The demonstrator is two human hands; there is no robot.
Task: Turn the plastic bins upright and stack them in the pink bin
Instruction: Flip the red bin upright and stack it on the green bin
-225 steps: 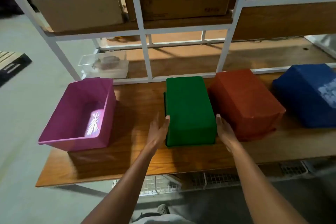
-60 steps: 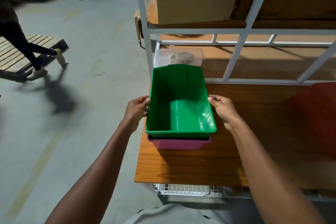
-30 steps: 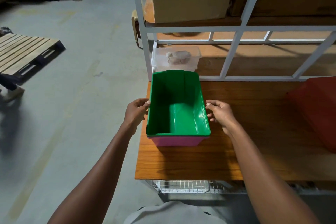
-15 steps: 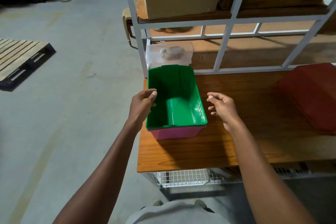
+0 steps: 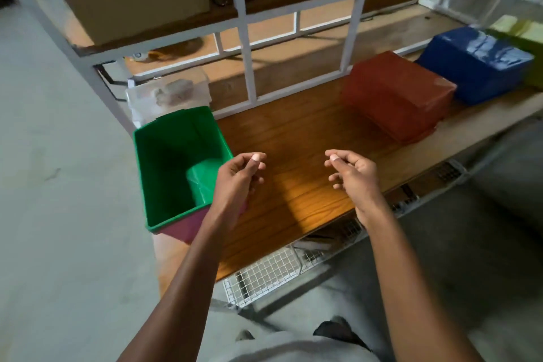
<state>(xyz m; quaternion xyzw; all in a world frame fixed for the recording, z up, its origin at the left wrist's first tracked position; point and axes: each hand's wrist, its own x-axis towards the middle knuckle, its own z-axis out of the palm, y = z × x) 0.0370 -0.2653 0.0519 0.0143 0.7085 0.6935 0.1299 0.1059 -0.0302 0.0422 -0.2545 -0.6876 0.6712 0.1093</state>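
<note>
While set at the left end of the wooden shelf [image 5: 293,138], green bin [image 5: 173,161] nested upright in pink bin [image 5: 188,225], long axis running away from the viewer; red bin [image 5: 393,97] and blue bin [image 5: 476,59] upside down further right. Pink bin mostly hidden, only a lower corner visible; yellow-green bin [image 5: 529,35] cut off at the frame edge. Left hand [image 5: 238,179] and right hand [image 5: 352,173] loosely curled, empty, above the wood, over grey concrete floor [image 5: 58,185].

Green bin [image 5: 167,161] hides most of pink bin [image 5: 188,225].
</note>
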